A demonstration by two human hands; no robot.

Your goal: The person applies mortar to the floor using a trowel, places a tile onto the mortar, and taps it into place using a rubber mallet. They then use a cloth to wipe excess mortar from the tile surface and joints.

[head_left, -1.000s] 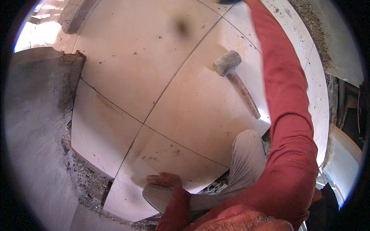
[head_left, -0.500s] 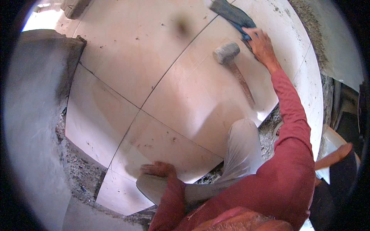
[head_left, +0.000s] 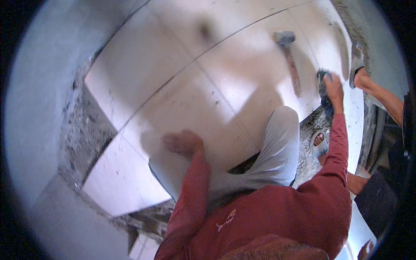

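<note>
Head view, looking down from the worker's brow: the worker, in a red sweater (head_left: 268, 212) and grey trousers (head_left: 279, 149), crouches on a floor of pale tiles (head_left: 255, 73). The right hand (head_left: 334, 89) reaches out to the right side, its fingers closed on a dark cloth (head_left: 322, 89); how tightly they grip is too blurred to tell. The cloth lies at the tiles' edge, next to a pebbly strip (head_left: 307, 132). The left hand (head_left: 184, 143) is near the left knee, over the tiles; blur hides whether its fingers are together or apart, and I cannot tell whether it touches the knee. A mallet (head_left: 290, 60) lies between the two hands but farther out, its grey head pointing away from the worker and its brown handle ending near the cloth, well apart from the left hand. To the right, another person's bare leg (head_left: 385, 93) ends in a sandal (head_left: 356, 60) by the tiles. A second sandalled foot (head_left: 319, 139) stands on the pebbles. At the left, broken rubble (head_left: 84, 145) borders the tiles below a grey wall (head_left: 39, 86).
</note>
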